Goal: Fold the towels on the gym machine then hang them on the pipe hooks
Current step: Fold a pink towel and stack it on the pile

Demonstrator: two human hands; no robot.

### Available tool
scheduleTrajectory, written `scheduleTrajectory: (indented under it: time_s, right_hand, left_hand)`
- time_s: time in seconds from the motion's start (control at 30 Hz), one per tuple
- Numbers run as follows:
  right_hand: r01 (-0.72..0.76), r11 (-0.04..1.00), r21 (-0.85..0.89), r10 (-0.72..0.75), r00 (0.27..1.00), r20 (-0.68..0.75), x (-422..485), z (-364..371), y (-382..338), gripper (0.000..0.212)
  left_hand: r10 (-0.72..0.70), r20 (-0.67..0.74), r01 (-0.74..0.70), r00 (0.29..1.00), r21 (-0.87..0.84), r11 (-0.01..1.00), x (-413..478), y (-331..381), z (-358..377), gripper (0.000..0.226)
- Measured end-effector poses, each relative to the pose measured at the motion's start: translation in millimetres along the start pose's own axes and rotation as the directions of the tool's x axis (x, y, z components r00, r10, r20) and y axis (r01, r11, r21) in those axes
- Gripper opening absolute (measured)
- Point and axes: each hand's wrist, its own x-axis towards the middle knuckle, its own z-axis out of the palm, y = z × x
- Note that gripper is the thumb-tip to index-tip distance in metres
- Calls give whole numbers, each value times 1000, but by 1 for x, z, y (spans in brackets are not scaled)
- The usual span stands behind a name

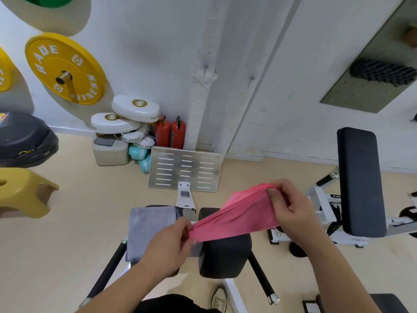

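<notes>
A pink towel is stretched in the air between my hands, above the machine's right black pad. My left hand pinches its lower left end. My right hand grips the bunched upper right end. A folded grey towel lies on the machine's left pad, partly hidden by my left hand. The white wrapped pipe runs up the wall straight ahead, with a small hook on it and another hook on the wall to its right.
A metal footplate stands on the floor ahead, two red extinguishers and white pads behind it. A yellow weight plate hangs on the left wall. A yellow stool is at left, a black padded bench at right.
</notes>
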Motion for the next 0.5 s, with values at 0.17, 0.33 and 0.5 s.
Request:
scheduleTrajectory:
  time_s: [0.17,0.33,0.5]
  right_hand:
    - [-16,1000,3,15,977,214,2,-14,-9,15]
    - [41,999,-25,-29,929,369,-2,-27,-33,20]
    - [125,992,-31,-93,863,496,-6,-29,-50,19]
  left_hand:
    - [22,-49,-25,999,-46,999,9,-3,0,11]
    - [36,1,-36,999,-47,998,16,-1,-2,20]
    - [113,201,-93,973,-104,990,16,4,-6,91]
